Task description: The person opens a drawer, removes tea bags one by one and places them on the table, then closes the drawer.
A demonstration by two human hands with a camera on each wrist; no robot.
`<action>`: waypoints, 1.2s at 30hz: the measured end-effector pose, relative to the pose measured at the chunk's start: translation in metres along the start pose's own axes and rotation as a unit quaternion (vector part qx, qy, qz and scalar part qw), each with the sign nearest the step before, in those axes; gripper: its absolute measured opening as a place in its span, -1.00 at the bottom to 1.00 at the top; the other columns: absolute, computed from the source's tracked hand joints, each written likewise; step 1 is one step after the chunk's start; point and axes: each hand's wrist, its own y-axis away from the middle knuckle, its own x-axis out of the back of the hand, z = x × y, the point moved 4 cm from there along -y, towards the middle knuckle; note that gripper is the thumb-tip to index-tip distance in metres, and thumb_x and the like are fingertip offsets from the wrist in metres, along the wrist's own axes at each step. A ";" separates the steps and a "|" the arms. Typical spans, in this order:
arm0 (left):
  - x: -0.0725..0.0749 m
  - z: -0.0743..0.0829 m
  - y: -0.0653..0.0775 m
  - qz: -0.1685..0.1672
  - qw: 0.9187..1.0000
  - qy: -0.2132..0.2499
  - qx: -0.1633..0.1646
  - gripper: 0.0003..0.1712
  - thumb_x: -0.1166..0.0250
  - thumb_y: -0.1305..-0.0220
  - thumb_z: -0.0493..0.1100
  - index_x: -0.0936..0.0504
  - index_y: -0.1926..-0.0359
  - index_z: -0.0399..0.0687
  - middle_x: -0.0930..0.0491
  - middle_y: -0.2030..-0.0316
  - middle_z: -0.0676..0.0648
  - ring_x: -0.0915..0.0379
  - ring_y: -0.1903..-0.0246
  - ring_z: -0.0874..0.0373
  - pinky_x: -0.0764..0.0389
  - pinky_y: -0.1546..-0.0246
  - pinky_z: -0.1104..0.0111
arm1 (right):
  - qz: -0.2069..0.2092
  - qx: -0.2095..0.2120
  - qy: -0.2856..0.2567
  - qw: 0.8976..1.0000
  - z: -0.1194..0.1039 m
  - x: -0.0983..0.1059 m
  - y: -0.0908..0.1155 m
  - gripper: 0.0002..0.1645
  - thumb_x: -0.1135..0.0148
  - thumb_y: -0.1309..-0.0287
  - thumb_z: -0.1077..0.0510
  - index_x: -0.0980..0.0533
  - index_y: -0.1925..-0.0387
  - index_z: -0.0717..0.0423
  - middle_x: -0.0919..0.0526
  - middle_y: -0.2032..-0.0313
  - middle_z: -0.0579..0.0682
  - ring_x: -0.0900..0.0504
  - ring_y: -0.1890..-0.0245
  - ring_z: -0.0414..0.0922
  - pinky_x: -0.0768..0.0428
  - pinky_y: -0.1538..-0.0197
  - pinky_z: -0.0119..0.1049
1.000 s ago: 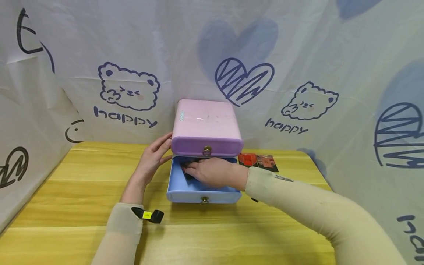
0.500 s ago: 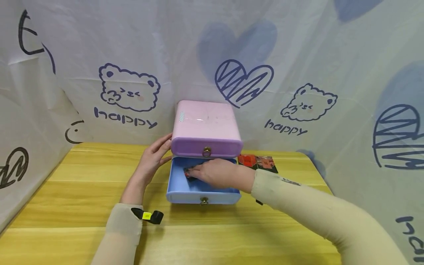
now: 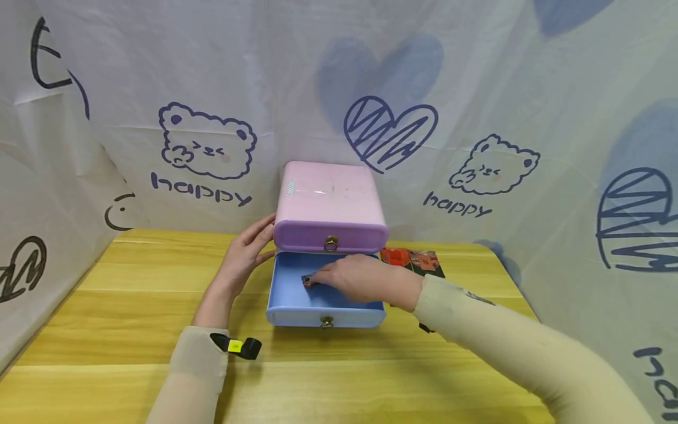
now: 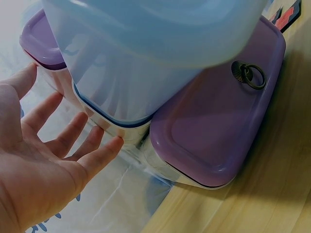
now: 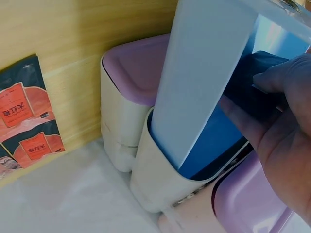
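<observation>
My right hand (image 3: 365,277) reaches into the pulled-out blue drawer (image 3: 325,317), pinching a small dark packet (image 3: 307,281) with a bit of red on it. In the right wrist view the dark packet (image 5: 262,90) sits between the thumb and fingers, and the hand covers part of it. My left hand (image 3: 241,256) rests its fingertips on the left side of the pink drawer unit (image 3: 331,191). Seen from the left wrist, the fingers of this left hand (image 4: 53,150) are spread and fairly straight along the unit's side.
Red-and-black packets (image 3: 413,259) lie on the wooden table (image 3: 328,377) right of the unit. A purple drawer front (image 3: 331,235) with a ring pull is closed above the blue drawer, and another purple drawer (image 4: 214,116) is closed below. A printed cloth (image 3: 307,88) hangs behind.
My right hand has drawn the dark packet rightward, from the drawer's back left towards its middle. The left hand stays at the unit's side.
</observation>
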 end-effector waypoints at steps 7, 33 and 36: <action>0.000 0.000 0.000 0.001 1.000 0.004 0.002 -0.39 -0.10 -0.23 0.18 -0.30 -0.28 0.16 -0.19 -0.29 -0.03 -0.20 -0.13 0.09 -0.34 -0.13 -0.01 | 0.026 -0.007 -0.012 1.000 0.003 0.001 0.009 -0.42 -0.07 -0.16 0.29 -0.35 -0.20 -0.20 -0.50 -0.08 -0.21 -0.47 0.36 -0.33 -0.50 0.48 -0.50; 0.000 -0.002 -0.001 -0.001 1.000 0.004 0.004 -0.39 -0.10 -0.24 0.18 -0.30 -0.28 0.16 -0.20 -0.28 -0.05 -0.19 -0.14 0.10 -0.34 -0.13 -0.02 | 0.141 -0.021 -0.053 0.988 -0.003 0.011 0.041 -0.57 -0.08 -0.14 0.29 -0.47 -0.02 -0.17 -0.58 0.07 -0.24 -0.48 0.19 -0.33 -0.59 0.27 -0.38; 0.000 -0.002 -0.001 0.002 1.000 0.001 0.007 -0.39 -0.10 -0.23 0.19 -0.30 -0.27 0.17 -0.21 -0.28 -0.03 -0.20 -0.13 0.11 -0.36 -0.12 0.00 | 0.162 -0.024 -0.054 0.985 -0.004 0.013 0.044 -0.60 -0.02 -0.19 0.27 -0.47 -0.01 -0.18 -0.58 0.10 -0.25 -0.47 0.22 -0.35 -0.58 0.35 -0.43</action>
